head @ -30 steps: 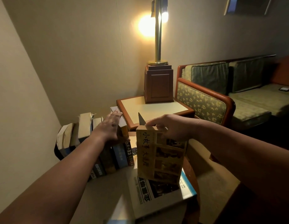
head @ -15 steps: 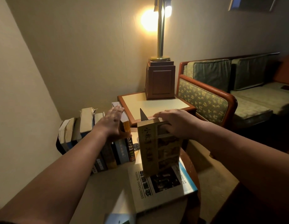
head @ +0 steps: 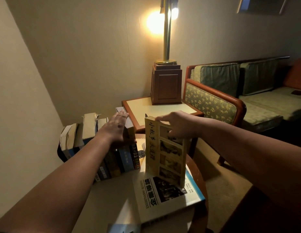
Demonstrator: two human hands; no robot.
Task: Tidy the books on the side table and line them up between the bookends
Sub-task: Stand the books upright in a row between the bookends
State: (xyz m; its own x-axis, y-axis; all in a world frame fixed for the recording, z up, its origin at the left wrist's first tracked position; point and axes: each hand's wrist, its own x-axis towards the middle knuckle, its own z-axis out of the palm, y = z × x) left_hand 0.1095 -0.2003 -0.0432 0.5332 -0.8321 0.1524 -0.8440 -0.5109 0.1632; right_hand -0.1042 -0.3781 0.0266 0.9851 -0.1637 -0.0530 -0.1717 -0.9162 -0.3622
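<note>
Noting risk: my left hand (head: 117, 126), fingers straight and together, presses the row of books (head: 112, 162). My right hand (head: 178, 125) pinches the yellow book (head: 166, 158), upright on a flat book (head: 164, 197) on the side table (head: 112, 195). Its bottom edge could skid; the row could tip into the gap.

Two hands show, the left hand (head: 117, 130) and the right hand (head: 178, 126). There are two tables: the round side table (head: 116, 195) and a square table (head: 146, 106). The row of standing books (head: 89, 126) along the side table's far left edge has at least seven; a forearm hides part, so the exact count is unclear. One yellow book (head: 164, 157) stands apart. One large book (head: 163, 195) lies flat at the near right edge. Two dark bookends show, the left bookend (head: 59, 153) and the right bookend (head: 146, 116). There is one lamp (head: 166, 47) and one sofa (head: 213, 105) with two back cushions (head: 220, 76).
</note>
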